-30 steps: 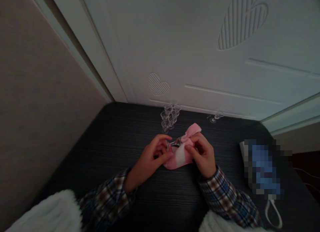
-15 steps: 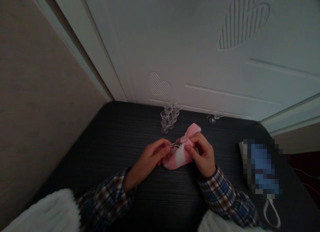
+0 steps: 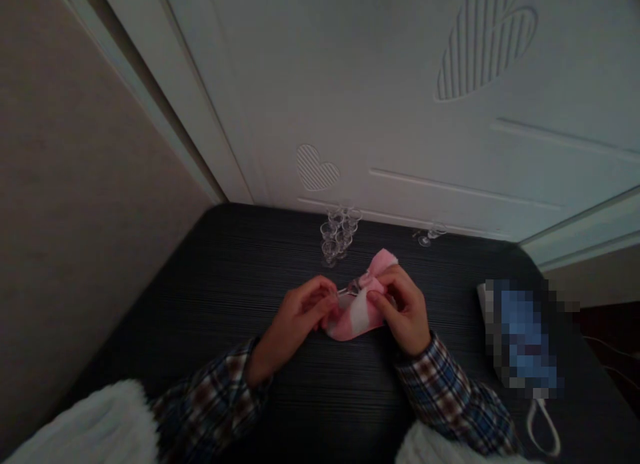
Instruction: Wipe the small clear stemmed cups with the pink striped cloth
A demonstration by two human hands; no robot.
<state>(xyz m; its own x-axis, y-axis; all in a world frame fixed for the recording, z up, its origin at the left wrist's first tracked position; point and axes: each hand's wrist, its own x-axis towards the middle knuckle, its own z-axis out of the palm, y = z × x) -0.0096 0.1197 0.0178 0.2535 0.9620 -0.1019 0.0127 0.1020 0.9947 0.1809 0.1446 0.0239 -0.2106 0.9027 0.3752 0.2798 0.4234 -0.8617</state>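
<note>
Between my hands, near the middle of the dark table, is a small clear stemmed glass [image 3: 353,288] lying sideways. My left hand [image 3: 309,309] pinches its foot end with thumb and fingers. The glass's bowl end meets a pink and white cloth [image 3: 359,315], which my right hand [image 3: 405,307] grips between thumb and fingers. One end of the cloth sticks up above my right hand, and the rest hangs below the glass towards my left fingers. Just beyond my hands stands a tight group of several small clear glasses [image 3: 340,234].
Another clear glass [image 3: 427,238] is by the back edge of the black table [image 3: 225,264], with something small beside it. A pixelated blue item [image 3: 527,337] with a white strap loop [image 3: 544,431] lies on the right. A white panel with raised hearts [image 3: 318,169] rises behind the table.
The upper end of the cloth has shifted slightly to the left and down. My left hand has moved a little left, still at the glass's foot.
</note>
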